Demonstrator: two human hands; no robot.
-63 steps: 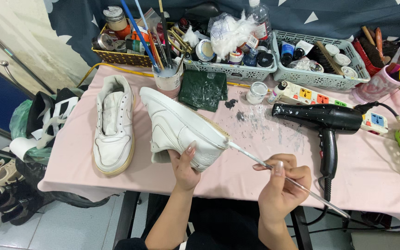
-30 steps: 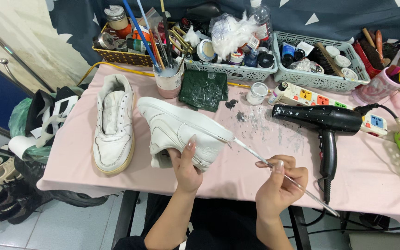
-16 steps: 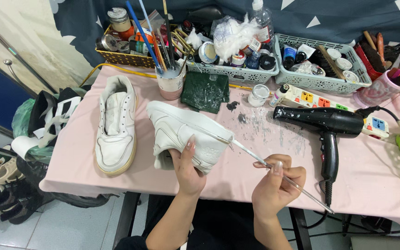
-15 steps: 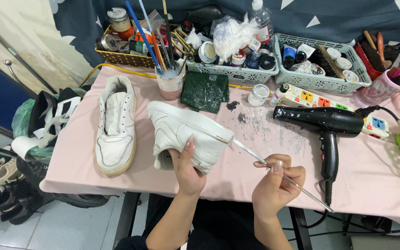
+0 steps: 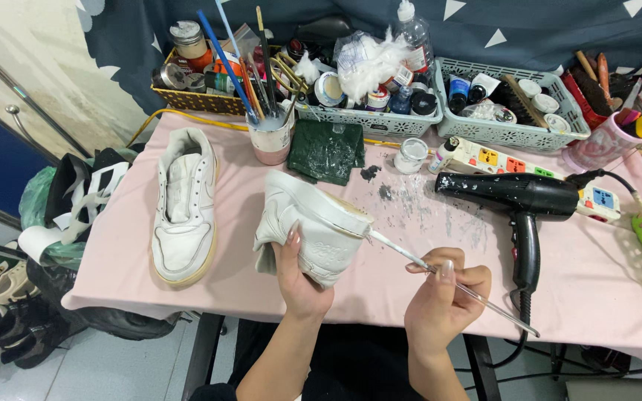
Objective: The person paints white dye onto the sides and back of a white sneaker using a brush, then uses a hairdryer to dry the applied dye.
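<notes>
White shoe (image 5: pixel 310 226) at frame centre, tilted above the pink tabletop (image 5: pixel 603 267), gripped in your left hand (image 5: pixel 299 271). Your right hand (image 5: pixel 440 297) pinches a thin brush (image 5: pixel 447 281), tip at the heel edge; painting underway, steady strokes needed.

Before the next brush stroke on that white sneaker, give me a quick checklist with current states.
1. Left hand grips the white sneaker at the heel: ok.
2. Right hand holds the thin paintbrush pencil-style: ok.
3. Brush tip meets the sneaker's sole edge: ok.
4. Paint load on the bristles: cannot tell.
5. Black hair dryer lies apart from the stroke path: ok.
6. Second white sneaker rests flat on the pink table cover, apart from the work: ok.
</notes>
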